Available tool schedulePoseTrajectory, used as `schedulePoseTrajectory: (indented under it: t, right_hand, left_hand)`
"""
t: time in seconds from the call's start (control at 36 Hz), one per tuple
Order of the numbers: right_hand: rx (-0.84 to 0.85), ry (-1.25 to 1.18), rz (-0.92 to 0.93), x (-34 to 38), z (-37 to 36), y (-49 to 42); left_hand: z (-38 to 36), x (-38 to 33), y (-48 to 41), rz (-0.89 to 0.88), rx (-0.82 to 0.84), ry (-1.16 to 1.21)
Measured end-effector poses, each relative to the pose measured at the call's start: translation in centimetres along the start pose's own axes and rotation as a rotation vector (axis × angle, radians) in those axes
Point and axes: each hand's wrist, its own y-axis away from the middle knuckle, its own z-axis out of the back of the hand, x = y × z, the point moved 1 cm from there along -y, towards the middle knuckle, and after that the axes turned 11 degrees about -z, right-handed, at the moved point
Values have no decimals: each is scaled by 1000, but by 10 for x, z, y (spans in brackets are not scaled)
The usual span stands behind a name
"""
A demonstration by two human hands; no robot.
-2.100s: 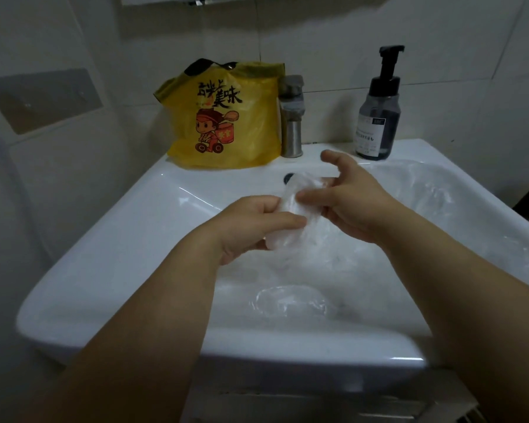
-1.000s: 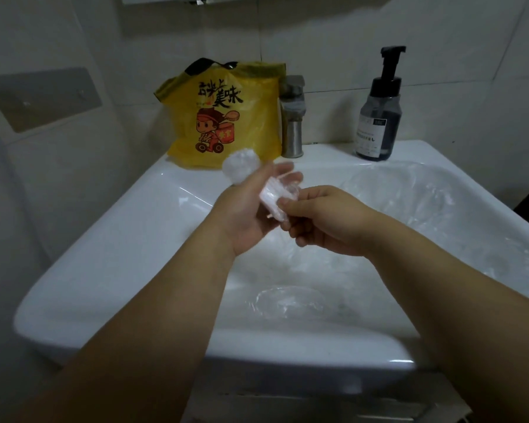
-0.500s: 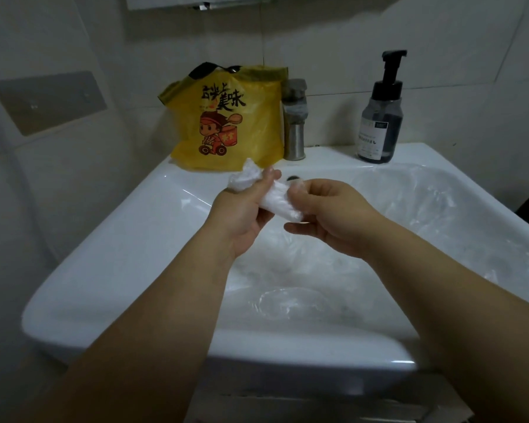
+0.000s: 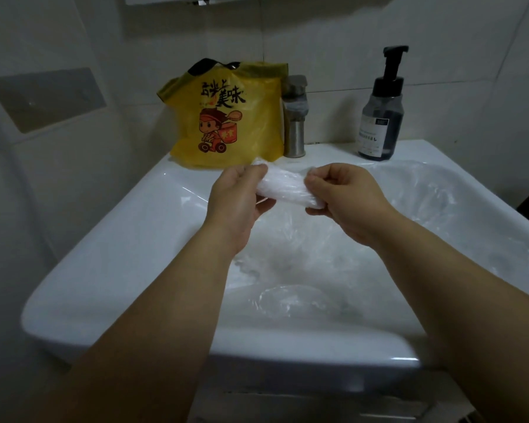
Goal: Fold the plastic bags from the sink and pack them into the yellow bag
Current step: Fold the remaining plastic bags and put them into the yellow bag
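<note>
Now: both hands are raised over the sink (image 4: pixel 104 254), mid-frame. The left hand (image 4: pixel 239 193) pinches one end of a folded clear plastic bag (image 4: pixel 283 187) and the right hand (image 4: pixel 345 196) pinches the other. Fingers are curled on it at both ends, and the bundle's length keeps the hands apart. The bundle's long axis runs nearly level across the frame, dipping toward the right.

The yellow bag (image 4: pixel 226 117) stands upright on the back ledge, upper centre-left, directly beyond the left hand and just beside the faucet (image 4: pixel 294 117). The left hand is the nearer one. The yellow bag's mouth is at the top; whether it gapes, I cannot tell.

Forearms rise from the lower corners and converge.

Judgement: packing means carrying the bundle up and away, end-first into that mouth. Loose plastic bags (image 4: pixel 290 303) are still in the basin, lower centre and right.
</note>
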Motion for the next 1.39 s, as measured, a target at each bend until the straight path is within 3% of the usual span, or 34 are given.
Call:
schedulePoseTrajectory:
  t: [0.08,0.36,0.53,0.81,1.14,1.39]
  right_hand:
    - [-21,-26,-18,0,4,0]
    - [82,-66,-1,3,-1,5]
    - [101,-90,-103,2,-1,3]
    - [92,407,8,-2,12,3]
    - [160,276,-81,-4,14,-1]
    - [143,437,-24,-4,17,1]
  left_hand:
    - [2,2,0,-37,12,-167]
    - [0,-1,7,-162,160,-282]
    - [1,0,9,-214,236,-411]
    - [13,0,10,-342,348,-695]
    - [16,-1,7,-206,352,-632]
    - [22,-2,10,-192,477,-873]
